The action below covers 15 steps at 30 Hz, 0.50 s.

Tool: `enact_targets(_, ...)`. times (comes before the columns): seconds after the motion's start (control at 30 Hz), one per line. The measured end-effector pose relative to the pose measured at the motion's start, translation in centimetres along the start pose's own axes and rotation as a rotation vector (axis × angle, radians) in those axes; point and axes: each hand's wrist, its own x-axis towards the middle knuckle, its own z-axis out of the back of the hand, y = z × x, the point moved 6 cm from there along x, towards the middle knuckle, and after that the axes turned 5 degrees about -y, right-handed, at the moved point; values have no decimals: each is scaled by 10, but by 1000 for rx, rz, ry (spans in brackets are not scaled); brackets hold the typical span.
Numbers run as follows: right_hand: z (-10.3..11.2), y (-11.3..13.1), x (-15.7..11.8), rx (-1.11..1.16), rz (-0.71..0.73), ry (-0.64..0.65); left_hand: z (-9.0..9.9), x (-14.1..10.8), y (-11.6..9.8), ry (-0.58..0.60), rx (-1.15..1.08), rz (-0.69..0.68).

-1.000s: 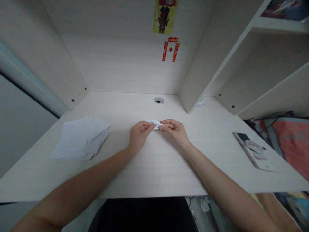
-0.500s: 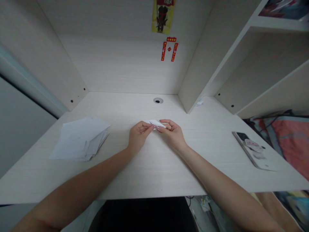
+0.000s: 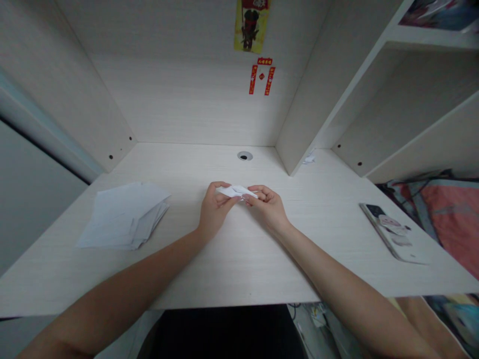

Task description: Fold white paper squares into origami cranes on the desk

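Note:
A small piece of folded white paper (image 3: 236,191) is held between both hands above the middle of the desk. My left hand (image 3: 217,207) grips its left end, thumb below and index finger along the top edge. On the right end, my right hand (image 3: 270,207) pinches the paper between thumb and fingers. Both thumbs nearly meet at the paper's lower edge. The fold details are too small to make out.
A stack of white paper sheets (image 3: 116,219) lies on the desk (image 3: 224,269) at the left. At the right lies a phone (image 3: 396,237) with a decorated case. An upright divider (image 3: 318,99) stands behind the right hand, and red fabric (image 3: 454,214) lies far right.
The left index finger has lifted and shifted outward to the paper's top left edge. More of the folded paper now shows between the hands. The right hand has hardly moved.

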Motion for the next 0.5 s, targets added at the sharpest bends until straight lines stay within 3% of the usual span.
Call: enact_targets(0.5, 1, 1, 1, -10, 24, 18, -3, 0, 0, 35, -59, 42)
